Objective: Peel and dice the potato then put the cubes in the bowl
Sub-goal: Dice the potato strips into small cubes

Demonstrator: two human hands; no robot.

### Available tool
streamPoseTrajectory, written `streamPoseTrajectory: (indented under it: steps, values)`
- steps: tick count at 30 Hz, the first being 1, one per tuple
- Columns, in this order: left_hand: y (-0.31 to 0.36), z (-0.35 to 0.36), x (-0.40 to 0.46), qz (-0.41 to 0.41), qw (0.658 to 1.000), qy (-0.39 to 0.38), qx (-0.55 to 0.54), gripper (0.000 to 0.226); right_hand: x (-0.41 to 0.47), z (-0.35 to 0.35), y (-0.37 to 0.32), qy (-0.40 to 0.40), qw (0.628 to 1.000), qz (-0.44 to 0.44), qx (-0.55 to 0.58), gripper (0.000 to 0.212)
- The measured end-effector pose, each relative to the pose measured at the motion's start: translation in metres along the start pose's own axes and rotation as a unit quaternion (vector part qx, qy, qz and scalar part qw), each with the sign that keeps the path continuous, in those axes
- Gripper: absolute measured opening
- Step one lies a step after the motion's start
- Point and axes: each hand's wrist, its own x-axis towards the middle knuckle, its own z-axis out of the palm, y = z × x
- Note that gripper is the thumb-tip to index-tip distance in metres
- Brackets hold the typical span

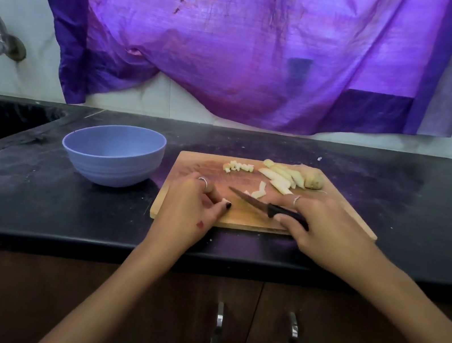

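Two cupboard handles [254, 333] sit closest, under the black counter [34, 199]. Above them the right hand [325, 233] is wrapped around the black grip of a knife [266, 206], its blade pointing toward 10 o'clock, low over the wooden cutting board [255, 221]. The left hand [191, 210] rests at the board's 8 o'clock corner, fingers curled, pinching a small pale potato piece [224, 200] at the fingertips. A few cut bits [258, 191] lie just beyond the blade tip. At the board's 12 o'clock edge sits a short row of cubes [237, 167]; at 1 o'clock, potato strips [280, 177] lie against an uncut chunk [312, 178] with skin on. The blue bowl [113, 155] stands off the board at 9 o'clock; from here its inside cannot be seen. A purple cloth [241, 39] hangs behind.
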Motion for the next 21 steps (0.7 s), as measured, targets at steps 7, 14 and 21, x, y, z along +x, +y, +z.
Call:
streamPoseTrajectory:
  steps: [7,14,21]
  values:
    - [-0.007,-0.013,0.007,-0.029,0.994,-0.098,-0.043,0.033,-0.009,0.008,-0.006,-0.001,0.990,0.064,0.129,0.035]
    - [-0.006,-0.011,0.011,-0.036,0.991,-0.113,-0.054,0.007,-0.012,0.018,-0.026,0.025,0.981,0.052,0.183,0.034]
    - [-0.005,-0.003,0.009,-0.021,0.998,-0.060,-0.027,0.012,-0.008,0.015,-0.036,0.013,0.977,0.080,0.195,0.038]
